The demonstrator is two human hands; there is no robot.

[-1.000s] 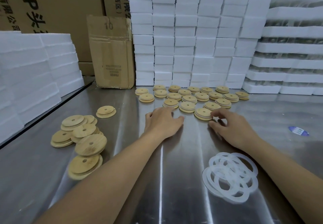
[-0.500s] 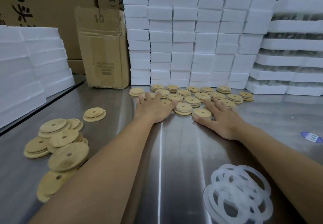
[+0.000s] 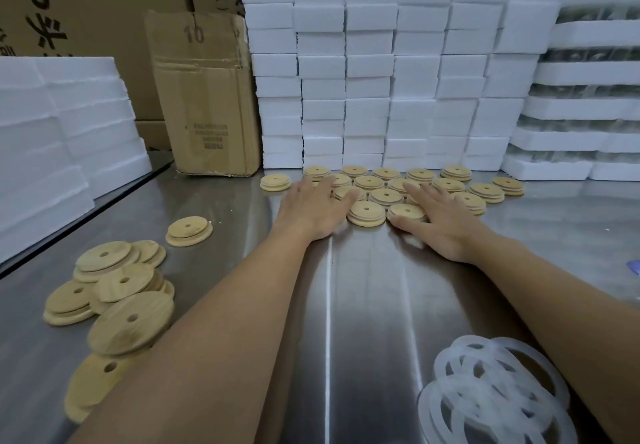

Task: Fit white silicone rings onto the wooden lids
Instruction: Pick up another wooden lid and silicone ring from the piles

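Stainless steel table (image 3: 363, 305) holds a tangle of white silicone rings (image 3: 491, 391) nearer than the right hand (image 3: 440, 225), and a loose pile of wooden lids (image 3: 117, 291) nearer than and left of the left hand (image 3: 311, 208). Both hands lie flat, fingers straight, grasping nothing, resting on rows of lids (image 3: 386, 196). Stacked white foam blocks (image 3: 381, 80) rise beyond the fingertips.

Dim, soft overhead light; steel table (image 3: 363, 305) glares; edges bend.

1 view only: head-worn, wide, looking forward and down, close over left hand (image 3: 311, 209) and right hand (image 3: 445, 227); near corners seemingly smeared.
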